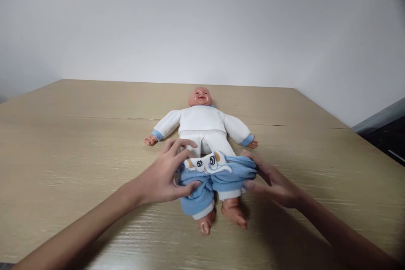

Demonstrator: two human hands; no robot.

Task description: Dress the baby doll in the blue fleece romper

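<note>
A baby doll (202, 119) lies on its back, head away from me, in a white top with blue cuffs. Blue fleecy pants (202, 194) with white hems and an embroidered eye design are round its lower legs, and both bare feet stick out below. White cloth shows on the thighs above the waistband. My left hand (164, 173) grips the pants at their left side, thumb low in front and fingers by the waistband. On the opposite side my right hand (272, 181) pinches the bunched blue cloth of the waistband, its fingers partly behind the fabric.
The doll rests on a wide light wooden table (79, 143) with a thin seam across it. Behind stands a pale wall (177, 25). A dark object (386, 135) is beyond the table's right edge.
</note>
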